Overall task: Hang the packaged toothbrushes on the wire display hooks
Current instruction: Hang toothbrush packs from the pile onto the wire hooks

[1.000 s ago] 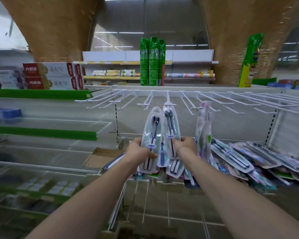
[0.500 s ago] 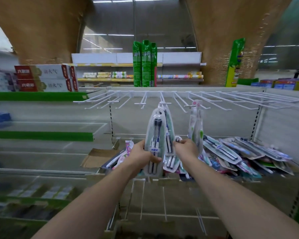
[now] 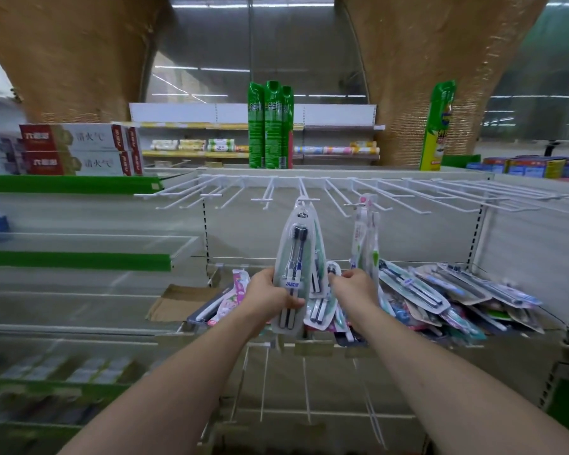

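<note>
Compared with half a second ago, the clear blister pack of 2 dark-bristled toothbrushes (image 3: 293, 274) stands higher and straighter, its top now up at the tip of the white wire display hook (image 3: 304, 195) in the middle of the row; whether the hang hole is over the wire cannot be told. The left hand (image 3: 270, 295) has its grip closed on the pack's lower half, thumb across the front just below a blue label. The right hand (image 3: 353, 287) has moved a little apart from it, fingers curled around the edge of a second clear toothbrush pack (image 3: 321, 290) hanging just behind the first. The front pack is a long teardrop of clear plastic on a pale green card, with 2 brushes side by side, black heads up and white-and-dark handles down. On the next hook to the right hangs a white and green toothbrush pack (image 3: 365, 238). A loose heap of packaged toothbrushes (image 3: 440, 297) lies on the wire shelf (image 3: 309, 402) behind the hands.
</note>
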The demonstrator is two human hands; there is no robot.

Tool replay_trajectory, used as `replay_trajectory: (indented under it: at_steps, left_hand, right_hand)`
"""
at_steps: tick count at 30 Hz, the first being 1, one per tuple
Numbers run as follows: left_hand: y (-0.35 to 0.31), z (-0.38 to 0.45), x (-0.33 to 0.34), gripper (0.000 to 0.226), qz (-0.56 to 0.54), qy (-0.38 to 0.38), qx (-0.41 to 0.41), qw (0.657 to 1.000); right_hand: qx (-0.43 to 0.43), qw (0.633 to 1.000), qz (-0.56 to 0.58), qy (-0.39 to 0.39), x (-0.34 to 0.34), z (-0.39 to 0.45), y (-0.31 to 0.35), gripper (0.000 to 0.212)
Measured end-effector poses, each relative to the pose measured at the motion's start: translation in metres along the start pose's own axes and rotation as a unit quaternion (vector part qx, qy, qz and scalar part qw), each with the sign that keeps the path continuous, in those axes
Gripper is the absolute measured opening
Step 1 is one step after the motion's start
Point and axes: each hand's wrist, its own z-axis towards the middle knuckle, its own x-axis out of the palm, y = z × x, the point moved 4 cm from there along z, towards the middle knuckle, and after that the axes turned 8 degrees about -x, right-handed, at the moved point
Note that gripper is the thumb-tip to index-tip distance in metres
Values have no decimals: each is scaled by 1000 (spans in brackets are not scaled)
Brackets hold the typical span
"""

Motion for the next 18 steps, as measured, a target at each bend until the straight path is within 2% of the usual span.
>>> replay_trajectory:
  at_steps: [2,14,18]
  left_hand:
    - [-3,3,1,43,-6,-2,-1,1000]
    - [4,25,24,50,-26,2,-20,999]
    - [6,28,27,48,-39,-12,-23,999]
  right_hand:
    - [-2,1000,0,-1,-2,3,0,17]
    - [-11,1000,-5,1,-3,14,-1,22]
    - [-7,1000,7,1,0,23,-3,16]
